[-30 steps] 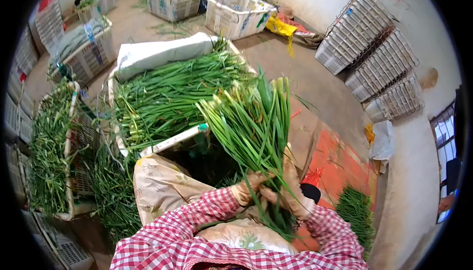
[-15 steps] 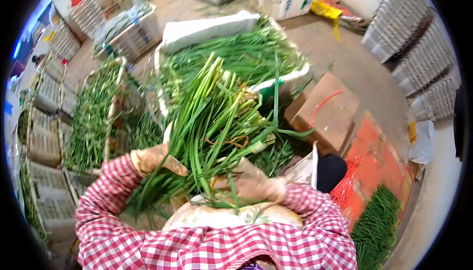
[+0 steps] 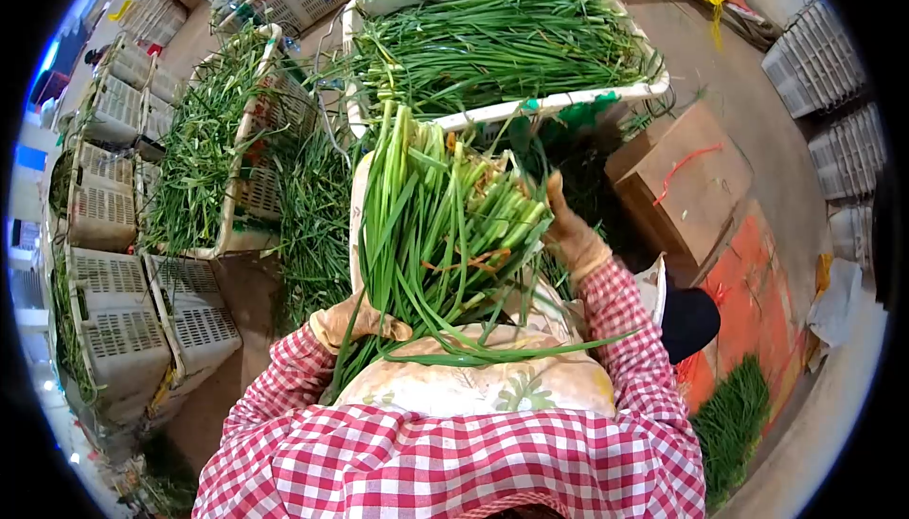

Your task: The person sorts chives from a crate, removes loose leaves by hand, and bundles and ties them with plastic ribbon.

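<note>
A bunch of long-leaved greens [image 3: 454,216], much like garlic chives, lies across my lap with its pale stem ends up and to the right. My gloved left hand [image 3: 360,323] is closed round the leaves at the bunch's lower left. Beside the stem ends, my gloved right hand [image 3: 576,240] is open, fingers stretched upward. A brown tie-like strand [image 3: 469,261] crosses the bunch. Some loose leaves [image 3: 502,356] trail over my stained, light apron [image 3: 454,391].
Ahead stands a white crate [image 3: 663,85] filled with greens. More crates [image 3: 232,225] are at the left. A cardboard box [image 3: 686,183] with red string and an orange sheet [image 3: 748,282] are at the right, near another heap of greens [image 3: 734,415].
My right hand has moved from the near side of the bunch up and right to the stem ends, opening. My left hand stays by the leaves. The view has tilted downward.
</note>
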{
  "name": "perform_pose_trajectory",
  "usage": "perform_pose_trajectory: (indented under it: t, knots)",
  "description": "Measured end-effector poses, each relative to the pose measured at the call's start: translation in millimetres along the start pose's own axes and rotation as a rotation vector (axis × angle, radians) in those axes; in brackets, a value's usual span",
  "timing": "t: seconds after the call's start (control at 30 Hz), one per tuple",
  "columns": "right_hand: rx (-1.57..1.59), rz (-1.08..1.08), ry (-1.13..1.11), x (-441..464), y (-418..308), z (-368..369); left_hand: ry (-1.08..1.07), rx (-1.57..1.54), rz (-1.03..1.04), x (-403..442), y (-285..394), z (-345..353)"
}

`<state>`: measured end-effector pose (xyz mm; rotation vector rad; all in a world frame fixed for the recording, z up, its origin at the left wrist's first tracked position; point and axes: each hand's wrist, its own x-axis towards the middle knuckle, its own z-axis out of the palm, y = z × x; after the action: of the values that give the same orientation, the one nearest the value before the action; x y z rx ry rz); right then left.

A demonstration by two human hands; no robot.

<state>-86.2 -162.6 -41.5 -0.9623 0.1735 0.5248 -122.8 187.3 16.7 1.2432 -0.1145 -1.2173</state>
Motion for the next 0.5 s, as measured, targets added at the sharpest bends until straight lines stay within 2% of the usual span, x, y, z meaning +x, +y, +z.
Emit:
perform_pose_trajectory:
  t: [0.07, 0.13, 0.17, 0.2, 0.27, 0.37, 0.4, 0.47, 0.5]
  knots:
    - [-0.075, -0.19, 0.193, 14, -29, 5, -0.007, 0.012, -0.005, -1, -4, -1]
    - [-0.044, -0.203, 0.07, 13, -63, 9, -0.005, 0.01, 0.003, 0, -7, -2]
    - [-0.09, -0.234, -0.109, 14, -77, 21, -0.005, 0.002, 0.009, 1, -9, -2]
    - [-0.149, -0.322, -0.139, 14, -93, 56, 0.0, -0.004, 0.019, 3, -11, -1]
    - [-0.678, -0.236, -0.185, -3, -119, 85, 0.019, -0.03, 0.052, 11, -15, 0]
    - [-0.286, -0.546, 0.178, -20, -151, 90, 0.048, -0.057, 0.097, 15, -20, 1]
    - [-0.234, -0.785, 0.332, -25, -153, 86, 0.053, -0.067, 0.115, 17, -24, 0]
    - [-0.365, -1.039, 0.536, -36, -170, 37, 0.071, -0.088, 0.13, 14, -30, -1]
    - [-0.473, -1.058, 0.675, -51, -191, 8, 0.079, -0.097, 0.14, 11, -34, -2]
